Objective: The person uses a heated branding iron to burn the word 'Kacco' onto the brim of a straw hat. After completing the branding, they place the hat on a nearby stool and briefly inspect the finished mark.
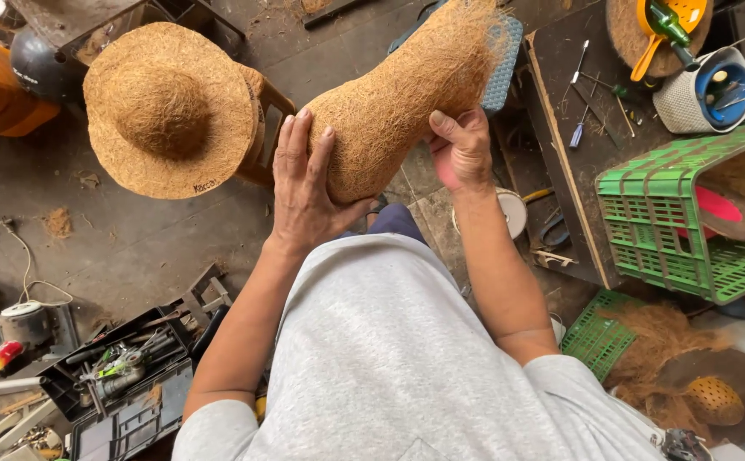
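Above the person's lap, seen from the head camera, a long bulging coir-fibre form (pixel 398 94) is held tilted, its rounded end toward the body. Left hand (pixel 302 183) lies flat along its near side, fingers spread and pressing the fibre; right hand (pixel 459 149) clasps the other side, thumb on top. Just left, a coir hat (pixel 168 107) rests on a wooden stool (pixel 270 128). An open toolbox (pixel 121 384) sits lower left; a green plastic crate (pixel 688 213) and a dark workboard (pixel 586 128) crowd the right.
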